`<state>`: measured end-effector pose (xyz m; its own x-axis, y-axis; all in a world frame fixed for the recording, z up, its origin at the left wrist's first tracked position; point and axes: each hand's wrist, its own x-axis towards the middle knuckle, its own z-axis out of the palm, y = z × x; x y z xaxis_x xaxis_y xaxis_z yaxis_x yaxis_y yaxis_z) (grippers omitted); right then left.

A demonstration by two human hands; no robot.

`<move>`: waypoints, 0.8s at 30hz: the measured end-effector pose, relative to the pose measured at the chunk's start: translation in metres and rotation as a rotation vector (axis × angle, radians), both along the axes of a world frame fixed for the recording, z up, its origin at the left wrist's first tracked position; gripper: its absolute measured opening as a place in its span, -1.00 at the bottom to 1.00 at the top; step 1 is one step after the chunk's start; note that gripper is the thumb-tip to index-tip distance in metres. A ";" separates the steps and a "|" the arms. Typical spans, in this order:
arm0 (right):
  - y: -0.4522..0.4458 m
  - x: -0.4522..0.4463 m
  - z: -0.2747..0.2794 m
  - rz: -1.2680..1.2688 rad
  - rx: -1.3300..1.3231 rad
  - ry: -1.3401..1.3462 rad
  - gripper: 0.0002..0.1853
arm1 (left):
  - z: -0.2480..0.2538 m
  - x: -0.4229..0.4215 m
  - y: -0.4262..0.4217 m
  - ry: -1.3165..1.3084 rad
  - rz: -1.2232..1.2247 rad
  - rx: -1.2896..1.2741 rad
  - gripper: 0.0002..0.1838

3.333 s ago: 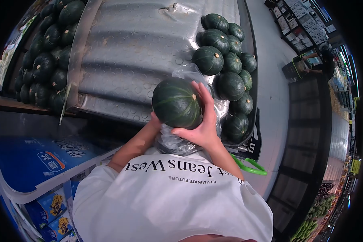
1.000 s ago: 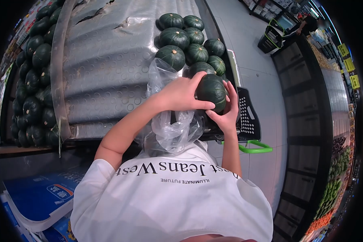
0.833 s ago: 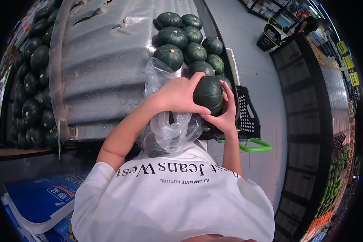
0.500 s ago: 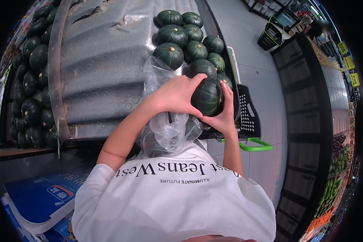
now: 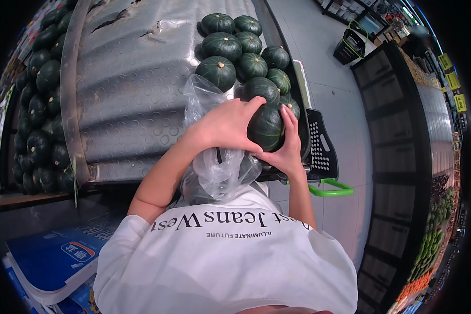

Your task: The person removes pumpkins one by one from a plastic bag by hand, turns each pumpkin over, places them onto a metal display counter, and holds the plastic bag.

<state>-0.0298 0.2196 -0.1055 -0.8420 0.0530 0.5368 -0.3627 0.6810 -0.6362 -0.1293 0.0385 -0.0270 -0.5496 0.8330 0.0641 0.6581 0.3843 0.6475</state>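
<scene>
A dark green pumpkin point(image 5: 266, 129) sits between my two hands at the front right of the display. My left hand point(image 5: 226, 123) curves round its left side, thumb and fingers spread along it. From the right, my right hand point(image 5: 288, 140) cups the same pumpkin, fingers pointing up its side. Both hands almost meet at its near edge. A clear plastic bag point(image 5: 221, 175) hangs under my left wrist against the white shirt; its contents are hard to make out. Just beyond my hands, another pumpkin point(image 5: 260, 90) touches the held one.
Several more pumpkins point(image 5: 221, 46) line the right of the grey dimpled mat point(image 5: 136, 99). A pumpkin pile point(image 5: 39, 141) stands at left. A black basket with a green handle point(image 5: 331, 187) is right of the display. Blue boxes point(image 5: 57, 256) lie lower left; dark cabinets point(image 5: 392, 157) stand across the aisle.
The view has shifted very slightly. Both hands stay around the same pumpkin, with my right fingers a little farther left over its side.
</scene>
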 end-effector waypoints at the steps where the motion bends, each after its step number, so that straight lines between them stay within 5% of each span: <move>1: 0.000 -0.001 -0.001 0.000 0.012 0.014 0.17 | -0.002 0.000 0.000 0.018 -0.003 0.014 -0.01; 15: 0.001 -0.004 0.000 0.053 0.030 -0.010 0.11 | -0.013 -0.006 0.000 0.049 -0.128 0.202 -0.12; 24: -0.003 -0.003 0.000 0.031 0.053 0.000 0.12 | -0.009 0.004 -0.012 -0.043 0.124 0.149 -0.22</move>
